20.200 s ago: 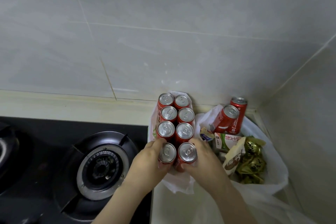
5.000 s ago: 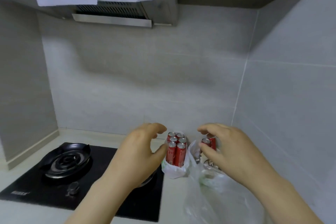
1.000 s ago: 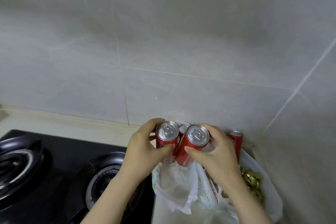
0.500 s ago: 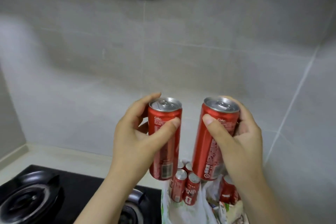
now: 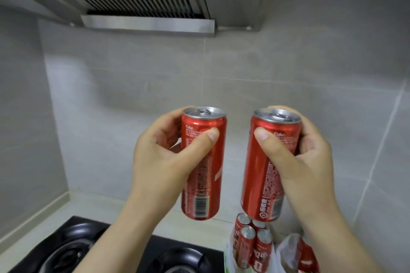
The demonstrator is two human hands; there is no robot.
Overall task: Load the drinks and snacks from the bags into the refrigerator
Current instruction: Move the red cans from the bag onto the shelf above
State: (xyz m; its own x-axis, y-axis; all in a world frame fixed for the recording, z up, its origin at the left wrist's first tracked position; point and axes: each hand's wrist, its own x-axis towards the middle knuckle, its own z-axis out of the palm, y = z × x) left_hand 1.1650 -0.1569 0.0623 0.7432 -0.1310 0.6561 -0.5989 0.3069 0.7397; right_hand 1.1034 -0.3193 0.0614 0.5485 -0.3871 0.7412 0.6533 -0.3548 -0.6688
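My left hand point(image 5: 164, 162) grips a tall red cola can point(image 5: 207, 184) upright, thumb across its front. A second red can point(image 5: 259, 193) is held the same way by my right hand point(image 5: 304, 162), slightly tilted. Both cans are lifted high above the counter. Below them, several more red cans point(image 5: 250, 244) stand in a white plastic bag point(image 5: 228, 259) at the bottom edge. A second plastic bag point(image 5: 288, 248) with something red inside sits to its right. No refrigerator is in view.
A black gas stove point(image 5: 73, 250) with two burners lies at the lower left. A steel range hood point(image 5: 142, 2) hangs overhead. Grey tiled walls close in behind and on both sides, forming a corner at the right.
Both hands have lifted a can each out of the bag since a second ago and raised them further. My view has tilted upward, bringing the range hood into sight.
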